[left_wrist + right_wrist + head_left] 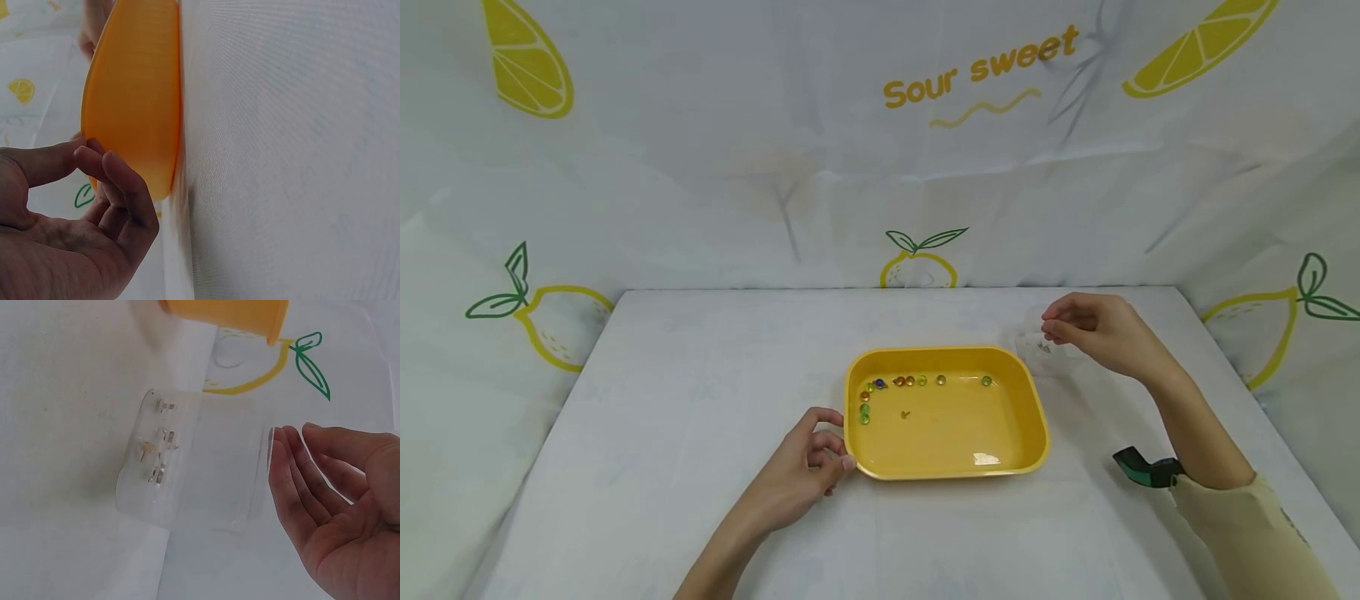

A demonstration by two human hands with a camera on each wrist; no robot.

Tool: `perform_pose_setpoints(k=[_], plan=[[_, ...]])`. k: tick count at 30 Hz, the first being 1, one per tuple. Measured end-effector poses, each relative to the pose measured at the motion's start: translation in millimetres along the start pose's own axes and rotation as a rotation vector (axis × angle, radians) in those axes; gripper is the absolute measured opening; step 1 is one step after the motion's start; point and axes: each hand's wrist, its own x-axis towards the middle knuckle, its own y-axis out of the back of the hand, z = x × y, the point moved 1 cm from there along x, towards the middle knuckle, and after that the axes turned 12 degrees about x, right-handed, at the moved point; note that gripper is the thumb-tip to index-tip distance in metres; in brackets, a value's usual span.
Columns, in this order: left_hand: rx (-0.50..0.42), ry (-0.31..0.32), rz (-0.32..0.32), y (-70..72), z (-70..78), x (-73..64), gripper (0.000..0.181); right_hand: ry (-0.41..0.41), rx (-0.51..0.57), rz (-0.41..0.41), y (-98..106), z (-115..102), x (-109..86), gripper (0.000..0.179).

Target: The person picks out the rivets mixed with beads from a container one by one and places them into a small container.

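A yellow plastic tray (947, 442) stands in the middle of the table. My left hand (808, 462) grips its left edge, thumb and fingers at the rim, as the left wrist view also shows. Glass marbles, green (987, 381), amber (865, 397) and blue (880, 384), lie along the tray's back and left sides. A tiny gold-coloured piece (905, 414) rests on the tray floor. Behind the tray's right corner is a clear plastic container (219, 469) with several small metallic pieces (159, 475) inside. My right hand (1101, 333) hovers at its mouth, fingers bent, thumb apart, nothing visible between them.
A black and green strap-like item (1146, 471) is beside the right forearm, near the sleeve. The table (700, 367) has a white cover. A white curtain with lemon prints (917, 271) hangs behind it and at both sides.
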Motion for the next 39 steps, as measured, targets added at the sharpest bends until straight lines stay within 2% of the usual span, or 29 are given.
perform_pose_setpoints(k=[8,13,25,34,39], plan=[[0.004,0.008,0.003,-0.1,0.7,0.0,0.051,0.011,0.009,0.003,-4.2,-18.3,-1.5,0.012],[0.018,0.016,0.008,0.9,1.2,0.0,0.051,0.041,0.019,-0.043,-10.1,-29.4,3.3,0.013],[0.005,0.023,0.001,-1.3,-0.8,-1.4,0.051,0.019,0.181,-0.269,-35.2,-68.6,13.0,0.009],[0.002,0.022,0.002,-1.4,0.8,-0.7,0.05,0.006,0.234,-0.408,-55.7,-81.2,30.2,0.012],[0.006,0.027,0.005,-0.9,1.3,-0.5,0.05,0.01,0.228,-0.476,-61.7,-88.9,38.5,0.015]])
